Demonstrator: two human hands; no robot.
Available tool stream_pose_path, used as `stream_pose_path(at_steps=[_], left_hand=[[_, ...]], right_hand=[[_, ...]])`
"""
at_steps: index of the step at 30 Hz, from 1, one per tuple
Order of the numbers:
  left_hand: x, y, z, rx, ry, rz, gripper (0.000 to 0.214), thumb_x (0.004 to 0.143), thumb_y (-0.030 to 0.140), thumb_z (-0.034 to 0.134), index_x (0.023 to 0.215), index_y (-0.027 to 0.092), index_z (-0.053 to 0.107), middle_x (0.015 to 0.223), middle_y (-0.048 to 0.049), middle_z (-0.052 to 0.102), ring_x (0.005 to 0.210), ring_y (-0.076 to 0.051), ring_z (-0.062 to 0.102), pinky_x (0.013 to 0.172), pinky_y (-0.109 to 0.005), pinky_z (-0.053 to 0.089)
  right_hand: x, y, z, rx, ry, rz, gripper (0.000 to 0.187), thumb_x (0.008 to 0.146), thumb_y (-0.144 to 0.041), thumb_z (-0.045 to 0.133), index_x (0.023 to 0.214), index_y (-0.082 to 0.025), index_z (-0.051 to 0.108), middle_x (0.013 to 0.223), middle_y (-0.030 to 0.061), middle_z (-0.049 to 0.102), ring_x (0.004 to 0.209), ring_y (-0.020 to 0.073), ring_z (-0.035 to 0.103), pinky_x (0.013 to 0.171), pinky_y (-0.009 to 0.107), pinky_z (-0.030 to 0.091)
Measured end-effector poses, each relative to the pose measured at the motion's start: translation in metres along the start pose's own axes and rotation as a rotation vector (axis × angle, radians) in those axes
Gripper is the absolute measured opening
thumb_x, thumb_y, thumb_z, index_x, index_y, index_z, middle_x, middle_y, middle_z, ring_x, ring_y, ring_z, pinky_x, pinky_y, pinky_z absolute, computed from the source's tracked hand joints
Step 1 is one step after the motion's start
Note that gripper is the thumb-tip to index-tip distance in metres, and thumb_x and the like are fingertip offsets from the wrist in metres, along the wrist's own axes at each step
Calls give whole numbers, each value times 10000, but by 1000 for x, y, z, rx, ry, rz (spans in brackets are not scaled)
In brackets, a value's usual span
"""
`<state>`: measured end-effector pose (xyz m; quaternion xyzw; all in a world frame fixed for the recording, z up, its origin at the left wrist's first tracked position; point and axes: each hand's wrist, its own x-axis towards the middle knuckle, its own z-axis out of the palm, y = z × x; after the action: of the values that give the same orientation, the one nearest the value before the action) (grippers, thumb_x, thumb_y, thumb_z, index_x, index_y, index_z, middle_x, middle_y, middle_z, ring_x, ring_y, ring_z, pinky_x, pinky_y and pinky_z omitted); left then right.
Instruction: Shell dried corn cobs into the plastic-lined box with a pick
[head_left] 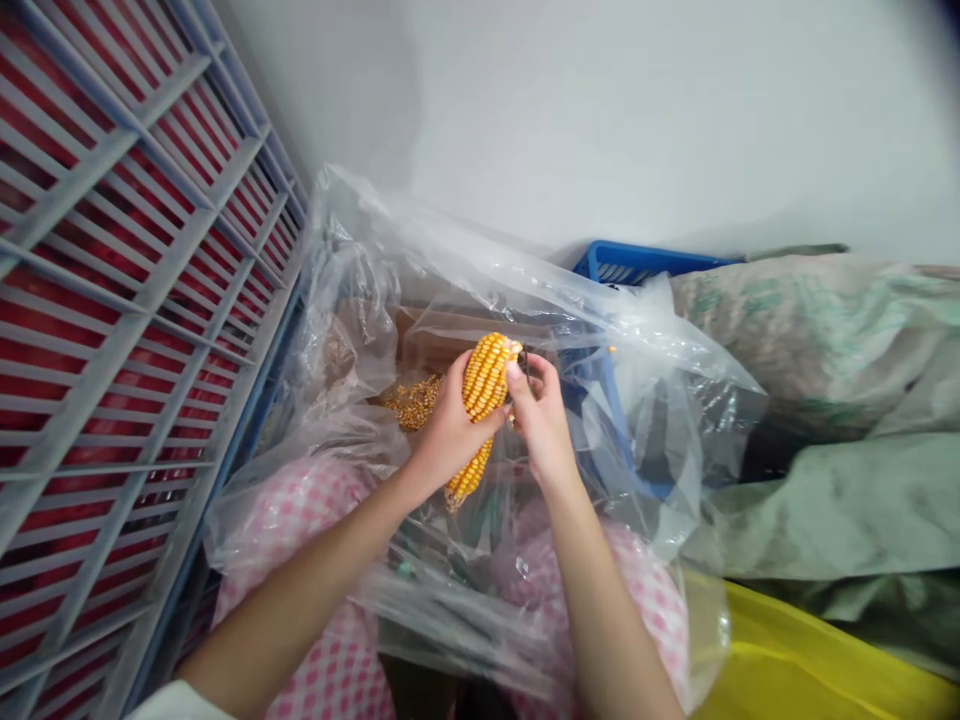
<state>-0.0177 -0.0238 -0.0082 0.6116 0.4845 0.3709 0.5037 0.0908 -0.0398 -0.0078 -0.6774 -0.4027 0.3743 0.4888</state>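
A: Item: corn cob, centre, above the plastic bag. Held how?

B: Left hand fingers wrapped around it; right hand fingers pinched at its far tip. Cob looks nearly full, with few loose kernels to its left. Most of the work seemingly remains.

- Grey slatted rack on the left, tilted, red showing behind the slats.
- Clear plastic bag, crumpled, spread across the middle.
- Brown cardboard box inside the plastic.
- Blue crate behind the plastic, against the white wall.
- Green-printed sacks piled on the right.
- Yellow bin just below the sacks.
- Pink checked cloth under the plastic, bottom middle.
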Motion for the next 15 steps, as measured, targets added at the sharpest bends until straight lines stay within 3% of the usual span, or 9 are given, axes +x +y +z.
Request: stream_pose_path(at_steps=[4,8,15], left_hand=[[-5,2,4,-14,-90,42,644,711,187,576,1290,183,295,1354,-123,387,1245,-215,392,1047,-380,312],[-6,2,1,38,-157,58,658,713,227,590,1299,175,294,1377,-133,357,1281,-232,342,1068,-397,276],[-4,2,-6,82,-241,20,677,722,256,585,1311,147,271,1371,-154,357,1269,-250,353,1051,-401,295]], right_hand=[[0,0,6,184,-63,53,499,700,-463,601,1106,-204,473,1019,62,601,864,156,584,725,266,471],[3,1,2,279,-61,121,469,644,-454,657,1003,-202,490,912,33,613,792,153,599,703,278,483],[5,11,4,132,36,118,444,647,-508,620,942,-187,541,851,29,637,757,155,594,678,270,462]])
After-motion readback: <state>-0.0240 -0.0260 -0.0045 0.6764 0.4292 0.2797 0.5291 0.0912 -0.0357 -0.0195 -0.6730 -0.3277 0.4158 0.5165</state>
